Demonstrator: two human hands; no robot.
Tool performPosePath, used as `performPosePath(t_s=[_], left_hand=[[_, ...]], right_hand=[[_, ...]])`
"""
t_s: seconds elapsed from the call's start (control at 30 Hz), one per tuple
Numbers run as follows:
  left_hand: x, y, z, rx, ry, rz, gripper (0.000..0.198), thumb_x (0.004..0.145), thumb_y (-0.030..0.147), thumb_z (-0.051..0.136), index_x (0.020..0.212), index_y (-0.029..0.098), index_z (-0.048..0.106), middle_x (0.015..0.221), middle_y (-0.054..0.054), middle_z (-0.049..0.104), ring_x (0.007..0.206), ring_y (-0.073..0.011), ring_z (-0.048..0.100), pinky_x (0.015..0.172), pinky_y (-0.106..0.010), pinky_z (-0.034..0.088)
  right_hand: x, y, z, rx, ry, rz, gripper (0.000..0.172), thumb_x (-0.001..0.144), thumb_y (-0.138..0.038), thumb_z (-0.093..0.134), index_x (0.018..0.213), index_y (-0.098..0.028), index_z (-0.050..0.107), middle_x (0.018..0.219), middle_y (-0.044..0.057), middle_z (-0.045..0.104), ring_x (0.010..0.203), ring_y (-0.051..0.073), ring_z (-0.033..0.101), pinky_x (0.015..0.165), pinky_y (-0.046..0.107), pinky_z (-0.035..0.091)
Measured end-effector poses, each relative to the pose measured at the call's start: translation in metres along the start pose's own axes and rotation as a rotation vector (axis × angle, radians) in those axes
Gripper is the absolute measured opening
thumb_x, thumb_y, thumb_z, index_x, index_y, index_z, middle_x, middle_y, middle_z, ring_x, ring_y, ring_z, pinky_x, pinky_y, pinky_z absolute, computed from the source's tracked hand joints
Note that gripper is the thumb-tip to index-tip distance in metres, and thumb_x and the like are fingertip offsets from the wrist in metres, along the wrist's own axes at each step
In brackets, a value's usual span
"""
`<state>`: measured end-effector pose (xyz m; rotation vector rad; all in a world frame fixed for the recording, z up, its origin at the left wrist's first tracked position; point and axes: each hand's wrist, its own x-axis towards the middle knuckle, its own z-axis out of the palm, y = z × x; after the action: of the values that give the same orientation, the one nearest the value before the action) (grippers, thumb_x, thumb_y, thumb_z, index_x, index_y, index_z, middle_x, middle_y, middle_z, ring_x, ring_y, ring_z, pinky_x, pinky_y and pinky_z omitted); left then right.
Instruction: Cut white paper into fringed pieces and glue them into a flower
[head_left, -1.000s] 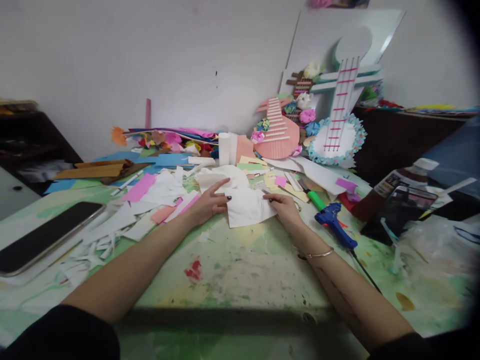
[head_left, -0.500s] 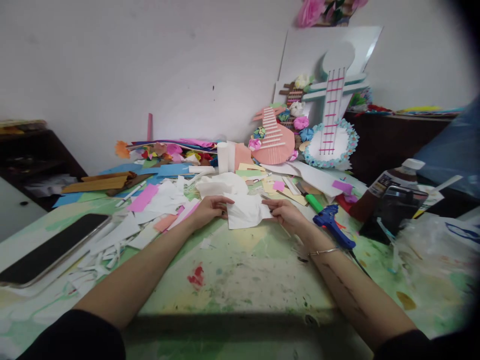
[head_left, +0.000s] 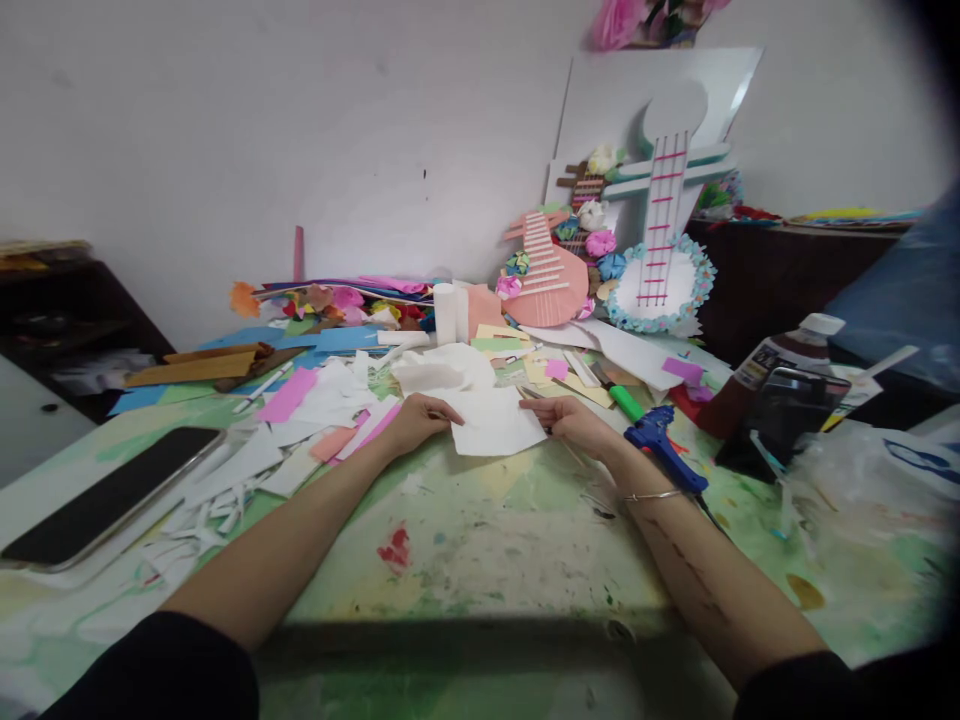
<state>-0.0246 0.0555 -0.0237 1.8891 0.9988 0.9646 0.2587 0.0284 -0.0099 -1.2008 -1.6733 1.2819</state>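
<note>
A white sheet of paper (head_left: 491,422) lies on the paint-stained table (head_left: 480,540) in front of me. My left hand (head_left: 418,418) grips its left edge, fingers curled over the paper. My right hand (head_left: 574,420) pinches its right edge, fingers closed. Both forearms rest on the table, and a thin bracelet circles my right wrist. Crumpled white paper (head_left: 439,368) sits just behind the sheet.
Left lie paper scraps (head_left: 300,420) and a black phone (head_left: 97,495). Right of my hand are a blue glue gun (head_left: 664,445), a green-handled tool (head_left: 622,400) and a dark bottle (head_left: 772,375). Paper guitars (head_left: 547,275) and flowers lean on the wall.
My left hand's pointing finger has curled down and the hand now grips the sheet's left edge. The sheet lies flatter. The view has shifted slightly.
</note>
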Motion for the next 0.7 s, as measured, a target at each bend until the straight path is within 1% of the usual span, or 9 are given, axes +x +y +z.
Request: performPosePath(t_s=[0.17, 0.27, 0.3, 0.37, 0.43, 0.53, 0.6, 0.63, 0.7], left_hand=[[0.006, -0.009, -0.012, 0.036, 0.010, -0.005, 0.012, 0.063, 0.025, 0.066, 0.069, 0.014, 0.069, 0.069, -0.004, 0.067, 0.066, -0.0164, 0.061, 0.066, -0.028, 0.050], [0.004, -0.005, -0.013, 0.096, -0.021, 0.035, 0.011, 0.062, 0.024, 0.067, 0.067, 0.014, 0.069, 0.073, -0.004, 0.061, 0.066, -0.0147, 0.057, 0.065, -0.027, 0.049], [0.003, -0.002, -0.012, 0.116, -0.026, 0.049, 0.013, 0.061, 0.022, 0.067, 0.070, 0.015, 0.070, 0.079, -0.004, 0.059, 0.067, -0.0141, 0.056, 0.065, -0.027, 0.049], [0.000, 0.005, -0.010, 0.205, -0.018, 0.107, 0.027, 0.058, 0.018, 0.067, 0.085, 0.017, 0.072, 0.091, -0.005, 0.054, 0.075, -0.0155, 0.054, 0.071, -0.030, 0.049], [-0.004, 0.012, -0.009, 0.389, -0.023, 0.222, 0.043, 0.058, 0.012, 0.066, 0.100, 0.021, 0.071, 0.101, -0.007, 0.051, 0.091, -0.0210, 0.053, 0.085, -0.036, 0.047], [-0.010, 0.018, -0.004, 0.680, -0.130, 0.433, 0.055, 0.061, 0.002, 0.059, 0.111, 0.025, 0.067, 0.127, -0.010, 0.047, 0.122, -0.0303, 0.040, 0.105, -0.048, 0.032], [-0.014, 0.020, 0.003, 0.735, -0.254, 0.495, 0.070, 0.061, -0.005, 0.052, 0.122, 0.028, 0.060, 0.145, -0.008, 0.037, 0.135, -0.0309, 0.029, 0.111, -0.052, 0.021], [-0.016, 0.021, 0.007, 0.731, -0.313, 0.503, 0.076, 0.061, -0.006, 0.050, 0.129, 0.028, 0.054, 0.149, -0.007, 0.033, 0.138, -0.0297, 0.025, 0.112, -0.053, 0.017], [-0.020, 0.022, 0.016, 0.682, -0.405, 0.480, 0.079, 0.064, -0.006, 0.049, 0.136, 0.026, 0.044, 0.149, -0.008, 0.035, 0.139, -0.0261, 0.027, 0.114, -0.051, 0.016]], right_hand=[[0.004, 0.008, -0.003, -0.232, 0.080, -0.081, 0.062, 0.055, 0.001, 0.048, 0.110, -0.018, 0.070, 0.085, 0.000, 0.074, 0.086, 0.024, 0.066, 0.073, 0.033, 0.052], [0.004, 0.009, -0.005, -0.380, 0.110, -0.140, 0.060, 0.055, 0.001, 0.057, 0.108, -0.023, 0.071, 0.095, 0.000, 0.074, 0.094, 0.028, 0.065, 0.082, 0.038, 0.050], [0.003, 0.007, -0.005, -0.420, 0.107, -0.160, 0.061, 0.055, 0.002, 0.059, 0.108, -0.025, 0.072, 0.102, 0.001, 0.073, 0.100, 0.030, 0.064, 0.085, 0.039, 0.049], [0.001, 0.004, -0.005, -0.484, 0.086, -0.201, 0.061, 0.055, 0.003, 0.060, 0.107, -0.028, 0.072, 0.119, 0.003, 0.066, 0.113, 0.031, 0.058, 0.093, 0.041, 0.045], [-0.001, 0.000, -0.005, -0.529, 0.061, -0.233, 0.060, 0.056, 0.005, 0.061, 0.103, -0.030, 0.073, 0.132, 0.003, 0.057, 0.123, 0.031, 0.051, 0.101, 0.043, 0.039], [-0.004, -0.003, -0.004, -0.598, 0.013, -0.331, 0.061, 0.057, 0.005, 0.060, 0.106, -0.030, 0.072, 0.145, 0.002, 0.041, 0.135, 0.030, 0.035, 0.110, 0.046, 0.028], [-0.004, -0.003, -0.001, -0.642, -0.055, -0.448, 0.068, 0.060, 0.007, 0.055, 0.117, -0.030, 0.065, 0.149, 0.001, 0.033, 0.140, 0.026, 0.025, 0.113, 0.047, 0.022], [-0.004, -0.002, 0.001, -0.653, -0.102, -0.502, 0.071, 0.062, 0.008, 0.053, 0.122, -0.029, 0.061, 0.149, 0.002, 0.032, 0.141, 0.025, 0.022, 0.113, 0.047, 0.021], [-0.004, -0.001, 0.005, -0.638, -0.198, -0.539, 0.072, 0.065, 0.009, 0.049, 0.127, -0.029, 0.057, 0.144, 0.003, 0.041, 0.139, 0.023, 0.027, 0.112, 0.048, 0.023]])
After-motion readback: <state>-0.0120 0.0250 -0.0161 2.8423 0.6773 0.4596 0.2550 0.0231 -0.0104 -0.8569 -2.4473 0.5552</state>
